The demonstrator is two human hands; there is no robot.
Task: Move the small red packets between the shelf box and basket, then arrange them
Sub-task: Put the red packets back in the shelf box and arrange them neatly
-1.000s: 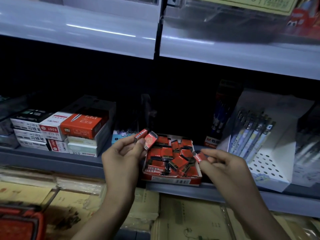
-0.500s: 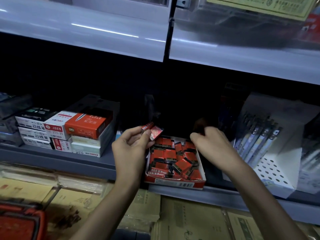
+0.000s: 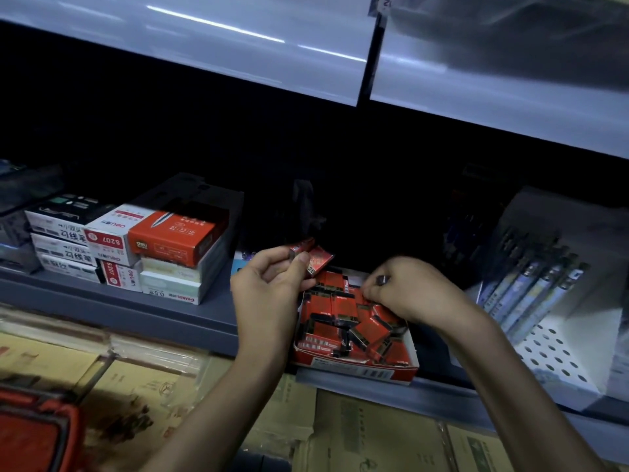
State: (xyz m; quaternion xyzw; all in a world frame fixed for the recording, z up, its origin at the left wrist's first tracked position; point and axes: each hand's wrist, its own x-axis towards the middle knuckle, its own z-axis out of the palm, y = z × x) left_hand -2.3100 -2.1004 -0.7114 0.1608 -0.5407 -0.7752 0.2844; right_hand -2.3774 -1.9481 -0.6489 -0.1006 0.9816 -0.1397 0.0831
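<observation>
An open red and white shelf box (image 3: 357, 372) sits on the grey shelf, holding several small red packets (image 3: 340, 321) in a loose heap. My left hand (image 3: 269, 287) hovers at the box's back left corner and pinches two small red packets (image 3: 315, 258) between thumb and fingers. My right hand (image 3: 412, 294) is over the back right of the box, fingers curled down onto the heap. It pinches a small packet (image 3: 383, 279), of which only a dark end shows. The corner of a red basket (image 3: 34, 434) is at the bottom left.
Stacked stationery boxes (image 3: 136, 247) stand on the shelf left of the red box. A white perforated stand of pens (image 3: 537, 291) is on the right. An upper shelf front (image 3: 238, 39) hangs overhead. Brown envelopes (image 3: 357, 434) lie on the lower level.
My right hand carried its packet from the box's front right to the back right and lowered onto the heap. My left hand kept its two packets and barely shifted.
</observation>
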